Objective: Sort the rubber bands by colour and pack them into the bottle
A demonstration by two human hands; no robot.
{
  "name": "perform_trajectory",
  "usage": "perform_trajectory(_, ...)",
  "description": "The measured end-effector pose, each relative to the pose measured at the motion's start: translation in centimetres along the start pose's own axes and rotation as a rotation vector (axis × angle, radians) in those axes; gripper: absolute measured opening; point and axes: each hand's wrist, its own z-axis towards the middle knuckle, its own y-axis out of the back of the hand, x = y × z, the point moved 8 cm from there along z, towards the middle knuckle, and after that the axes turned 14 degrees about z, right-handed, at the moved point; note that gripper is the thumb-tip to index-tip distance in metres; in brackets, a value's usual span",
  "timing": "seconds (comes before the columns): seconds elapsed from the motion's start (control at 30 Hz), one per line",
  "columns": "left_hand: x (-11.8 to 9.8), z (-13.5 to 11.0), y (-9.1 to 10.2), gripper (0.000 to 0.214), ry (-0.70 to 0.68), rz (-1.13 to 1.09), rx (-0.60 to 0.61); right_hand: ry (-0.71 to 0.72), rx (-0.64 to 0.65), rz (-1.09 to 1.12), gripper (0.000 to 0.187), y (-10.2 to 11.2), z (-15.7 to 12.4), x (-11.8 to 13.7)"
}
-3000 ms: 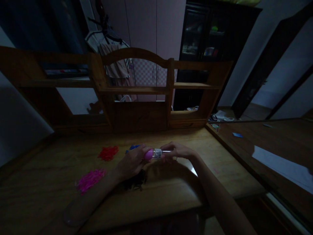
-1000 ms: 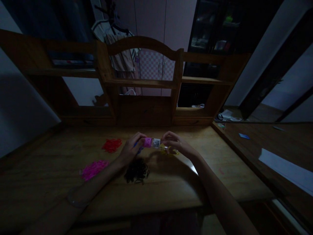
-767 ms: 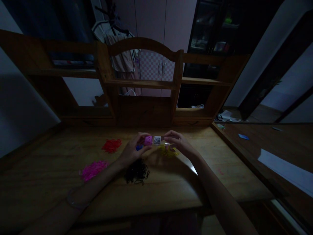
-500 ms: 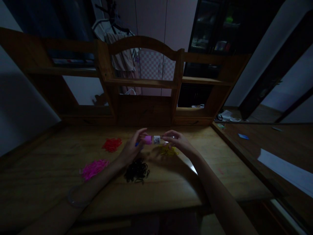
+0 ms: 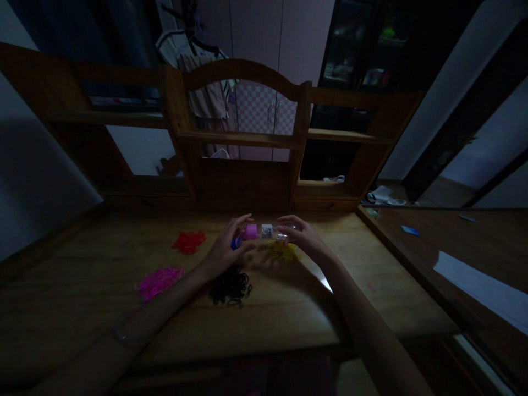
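A small clear bottle [image 5: 267, 231] with a white label and a pink cap [image 5: 249, 232] is held level above the wooden desk [image 5: 289, 308]. My left hand [image 5: 225, 250] has its fingers closed round the pink cap end. My right hand [image 5: 301, 237] grips the clear end of the bottle. Under them lie small heaps of rubber bands: yellow [image 5: 282, 252], black [image 5: 230, 286], blue [image 5: 236, 242], red [image 5: 188, 241] and pink [image 5: 159, 279].
A wooden shelf unit [image 5: 243, 137] stands at the back of the desk. A second dark table [image 5: 454, 242] on the right carries white paper [image 5: 478, 286] and a small blue item [image 5: 407, 230]. The room is dim.
Both hands with the bottle have lifted slightly and moved away from me. The left fingers have shifted round the pink cap. The heaps of bands lie as before.
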Motion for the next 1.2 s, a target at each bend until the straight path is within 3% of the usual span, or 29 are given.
perform_trajectory(0.13,-0.8,-0.1,0.0,0.042,-0.079,0.050,-0.021,0.014,0.015,0.002,0.037,0.0,0.0,0.1)
perform_trajectory(0.23,-0.2,-0.2,-0.3,0.033,0.002,0.101,0.041,0.005,0.012,-0.011,0.038,0.0,0.0,0.0)
perform_trajectory(0.33,0.0,-0.2,-0.2,0.037,0.019,0.102,0.054,-0.001,0.007,-0.009,0.037,0.0,0.0,-0.1)
perform_trajectory(0.47,-1.2,-0.1,0.3,0.060,-0.118,0.106,-0.042,-0.010,0.013,-0.008,0.036,-0.2,-0.1,-0.1)
perform_trajectory(0.6,-1.9,-0.1,0.4,0.042,-0.183,0.190,-0.067,-0.028,0.015,0.002,0.037,-0.1,0.0,-0.3)
perform_trajectory(0.9,-1.7,-0.4,0.5,0.038,-0.112,0.229,-0.007,-0.031,0.036,0.035,0.035,-0.3,0.0,-0.4)
perform_trajectory(1.2,0.1,-1.0,0.5,0.028,0.065,0.233,0.011,-0.036,0.070,-0.011,0.035,-1.0,-0.5,0.0)
